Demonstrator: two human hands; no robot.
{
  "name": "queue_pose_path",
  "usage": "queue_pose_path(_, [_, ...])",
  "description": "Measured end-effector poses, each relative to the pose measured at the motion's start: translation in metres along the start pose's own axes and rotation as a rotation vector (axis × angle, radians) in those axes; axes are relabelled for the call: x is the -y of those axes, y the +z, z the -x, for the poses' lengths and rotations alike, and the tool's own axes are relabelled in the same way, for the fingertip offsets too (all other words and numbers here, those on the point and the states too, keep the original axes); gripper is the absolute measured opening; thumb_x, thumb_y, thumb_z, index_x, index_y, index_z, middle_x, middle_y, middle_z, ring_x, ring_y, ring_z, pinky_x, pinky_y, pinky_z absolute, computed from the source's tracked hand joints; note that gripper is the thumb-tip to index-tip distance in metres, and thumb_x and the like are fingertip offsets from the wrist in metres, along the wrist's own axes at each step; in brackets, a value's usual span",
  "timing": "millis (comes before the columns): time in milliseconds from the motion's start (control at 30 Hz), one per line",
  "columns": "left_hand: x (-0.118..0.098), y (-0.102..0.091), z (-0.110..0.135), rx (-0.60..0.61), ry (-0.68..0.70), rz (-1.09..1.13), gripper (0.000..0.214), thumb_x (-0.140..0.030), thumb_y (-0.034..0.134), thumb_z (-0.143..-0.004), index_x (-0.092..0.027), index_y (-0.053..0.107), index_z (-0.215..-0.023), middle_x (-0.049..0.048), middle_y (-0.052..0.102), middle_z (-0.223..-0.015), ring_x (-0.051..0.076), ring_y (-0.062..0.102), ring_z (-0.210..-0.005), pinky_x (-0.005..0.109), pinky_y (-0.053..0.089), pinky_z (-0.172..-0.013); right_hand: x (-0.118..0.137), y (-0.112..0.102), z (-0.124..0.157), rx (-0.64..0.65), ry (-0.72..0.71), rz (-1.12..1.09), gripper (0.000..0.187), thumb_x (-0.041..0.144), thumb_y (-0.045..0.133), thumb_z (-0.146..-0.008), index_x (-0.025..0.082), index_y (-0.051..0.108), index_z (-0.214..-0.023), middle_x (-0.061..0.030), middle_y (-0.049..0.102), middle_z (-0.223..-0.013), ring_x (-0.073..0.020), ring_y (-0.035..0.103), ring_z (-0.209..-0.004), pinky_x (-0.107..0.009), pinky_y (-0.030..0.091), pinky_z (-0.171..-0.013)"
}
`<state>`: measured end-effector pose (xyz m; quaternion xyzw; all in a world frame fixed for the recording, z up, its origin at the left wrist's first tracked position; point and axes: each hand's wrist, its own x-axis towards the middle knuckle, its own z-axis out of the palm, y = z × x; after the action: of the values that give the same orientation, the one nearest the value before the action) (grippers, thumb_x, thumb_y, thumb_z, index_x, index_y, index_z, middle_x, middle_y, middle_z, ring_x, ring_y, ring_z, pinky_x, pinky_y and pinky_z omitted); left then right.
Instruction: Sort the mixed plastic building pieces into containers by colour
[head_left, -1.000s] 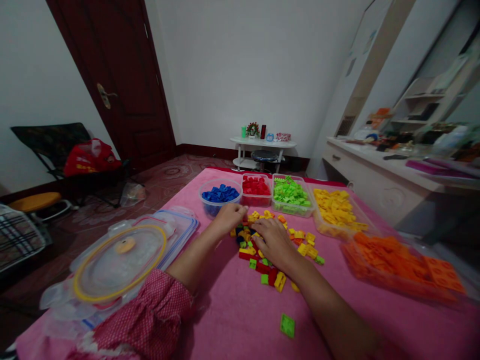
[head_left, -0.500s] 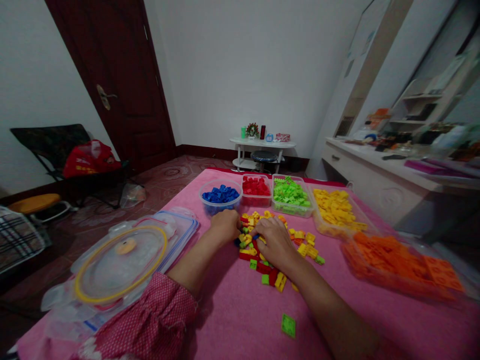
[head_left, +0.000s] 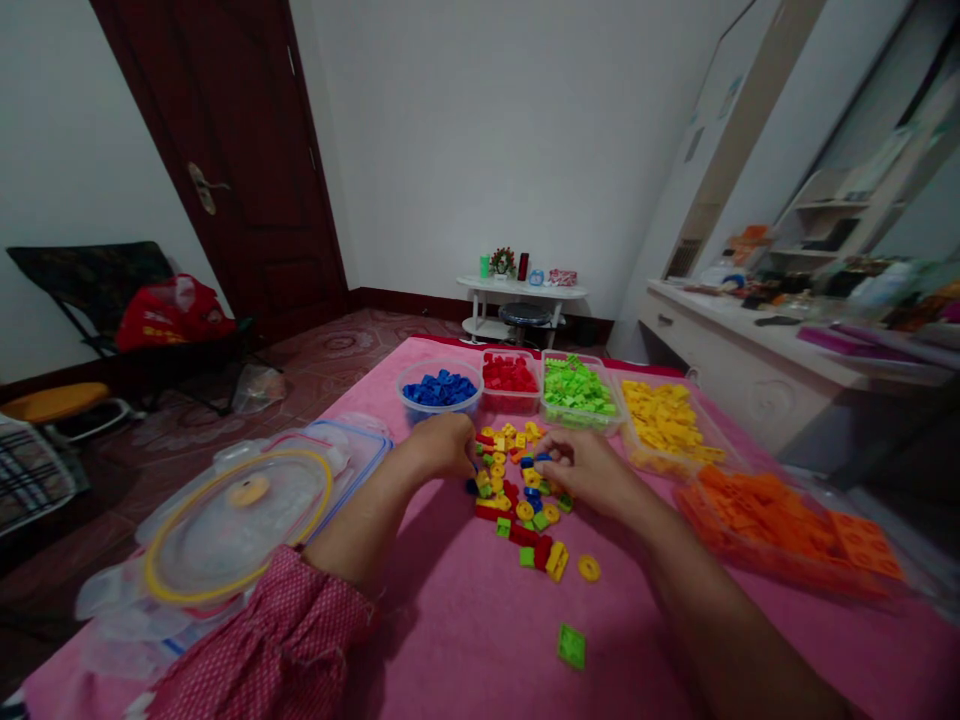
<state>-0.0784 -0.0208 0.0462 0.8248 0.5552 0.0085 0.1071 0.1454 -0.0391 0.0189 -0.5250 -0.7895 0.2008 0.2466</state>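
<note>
A mixed pile of toy bricks [head_left: 501, 470] in yellow, red, green and blue lies between my two hands on the pink cloth. At its left edge my left hand [head_left: 446, 446] is closed with the fingertips pointing down; what they hold, if anything, is hidden. A dark blue brick [head_left: 471, 486] sits just beneath those fingertips. On the other side of the pile my right hand [head_left: 586, 468] pinches a blue brick [head_left: 541, 458] between thumb and fingers. Nearer me lie a yellow ring-shaped piece [head_left: 589, 568] and a flat green brick [head_left: 571, 646].
Behind the pile stand a round tub of blue bricks [head_left: 441, 388], boxes of red bricks [head_left: 510, 374] and green bricks [head_left: 577, 386]. Boxes of yellow bricks [head_left: 667, 418] and orange bricks [head_left: 780, 520] curve round to the right. Stacked clear lids [head_left: 240, 530] occupy the left side.
My right hand has moved right, off the middle of the pile, uncovering blue and yellow pieces and the yellow ring-shaped piece. My left hand stays at the pile's left edge.
</note>
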Motion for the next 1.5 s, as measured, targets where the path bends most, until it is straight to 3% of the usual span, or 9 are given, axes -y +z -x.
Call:
queue_pose_path(100, [-0.007, -0.005, 0.008, 0.067, 0.067, -0.046, 0.016, -0.023, 0.068, -0.059, -0.018, 0.073, -0.073, 0.0055, 0.071, -0.075, 0.02, 0.065, -0.069, 0.024, 0.047, -0.06, 0.007, 0.0, 0.007, 0.139, -0.028, 0.213, 0.016, 0.015, 0.056, -0.069, 0.02, 0.069, -0.077, 0.0006, 0.065, -0.07, -0.0122, 0.056, -0.063, -0.021, 0.034, -0.055])
queue_pose_path(333, [-0.027, 0.0, 0.01, 0.112, -0.02, -0.116, 0.021, -0.014, 0.064, -0.062, -0.016, 0.073, -0.081, 0.0117, 0.072, -0.086, 0.027, 0.067, -0.082, 0.028, 0.05, -0.067, 0.024, 0.014, 0.018, 0.154, -0.01, 0.46, 0.033, 0.013, 0.055, -0.074, 0.03, 0.071, -0.096, -0.0037, 0.071, -0.097, -0.0221, 0.063, -0.094, -0.029, 0.039, -0.073])
queue_pose_path(567, [-0.025, 0.01, 0.003, 0.053, -0.017, -0.133, 0.027, -0.018, 0.062, -0.065, -0.017, 0.072, -0.09, 0.0143, 0.071, -0.094, 0.029, 0.067, -0.089, 0.033, 0.052, -0.073, 0.028, 0.014, 0.016, 0.169, 0.038, 0.553, 0.016, 0.021, 0.055, -0.077, 0.022, 0.069, -0.083, -0.0078, 0.071, -0.087, -0.0231, 0.064, -0.082, -0.029, 0.036, -0.064])
queue_pose_path(900, [-0.033, 0.012, 0.006, 0.049, -0.054, -0.224, 0.031, -0.017, 0.056, -0.071, -0.014, 0.069, -0.098, 0.0185, 0.069, -0.1, 0.034, 0.066, -0.093, 0.043, 0.054, -0.074, 0.026, 0.013, 0.015, 0.188, 0.034, 0.55, 0.016, 0.019, 0.054, -0.077, 0.022, 0.069, -0.082, -0.0068, 0.07, -0.088, -0.0222, 0.063, -0.083, -0.028, 0.033, -0.062])
queue_pose_path(1133, [-0.026, 0.019, 0.001, 0.017, -0.023, -0.138, 0.023, -0.014, 0.058, -0.069, -0.013, 0.072, -0.087, 0.0176, 0.07, -0.094, 0.031, 0.066, -0.091, 0.038, 0.053, -0.076, 0.022, 0.013, 0.016, 0.164, 0.032, 0.531, 0.016, 0.021, 0.055, -0.076, 0.023, 0.069, -0.083, -0.0069, 0.07, -0.088, -0.0226, 0.062, -0.083, -0.028, 0.033, -0.062])
queue_pose_path(1233, [-0.018, 0.016, -0.005, -0.038, 0.027, 0.102, 0.018, -0.013, 0.06, -0.067, -0.015, 0.072, -0.082, 0.0105, 0.071, -0.087, 0.025, 0.067, -0.085, 0.032, 0.052, -0.076, 0.017, 0.008, 0.013, 0.115, 0.023, 0.439, 0.017, 0.021, 0.056, -0.076, 0.022, 0.07, -0.086, -0.0059, 0.07, -0.088, -0.0206, 0.062, -0.082, -0.027, 0.036, -0.064])
queue_pose_path(1333, [-0.022, 0.013, -0.007, -0.029, 0.016, 0.658, 0.016, -0.018, 0.056, -0.076, -0.013, 0.067, -0.087, 0.0055, 0.068, -0.078, 0.015, 0.064, -0.07, 0.024, 0.051, -0.064, 0.021, -0.001, 0.008, -0.033, -0.011, 0.299, 0.017, 0.02, 0.055, -0.079, 0.02, 0.07, -0.086, -0.0057, 0.07, -0.086, -0.0182, 0.061, -0.079, -0.026, 0.038, -0.066])
queue_pose_path(1433, [-0.037, 0.017, -0.008, 0.144, -0.062, 1.403, 0.022, -0.031, 0.048, -0.087, -0.013, 0.06, -0.092, 0.0036, 0.063, -0.075, 0.009, 0.06, -0.057, 0.017, 0.047, -0.05, 0.034, -0.008, 0.007, -0.255, -0.126, 0.132, 0.019, 0.017, 0.052, -0.081, 0.018, 0.069, -0.089, -0.0053, 0.069, -0.086, -0.017, 0.06, -0.079, -0.026, 0.041, -0.071])
queue_pose_path(1500, [-0.048, 0.024, -0.01, 0.305, -0.077, 1.8, 0.032, -0.041, 0.042, -0.09, -0.014, 0.058, -0.093, 0.004, 0.062, -0.075, 0.009, 0.06, -0.053, 0.016, 0.046, -0.045, 0.043, -0.009, 0.008, -0.332, -0.197, 0.051, 0.019, 0.016, 0.053, -0.081, 0.018, 0.069, -0.092, -0.005, 0.068, -0.087, -0.0168, 0.06, -0.079, -0.028, 0.042, -0.074])
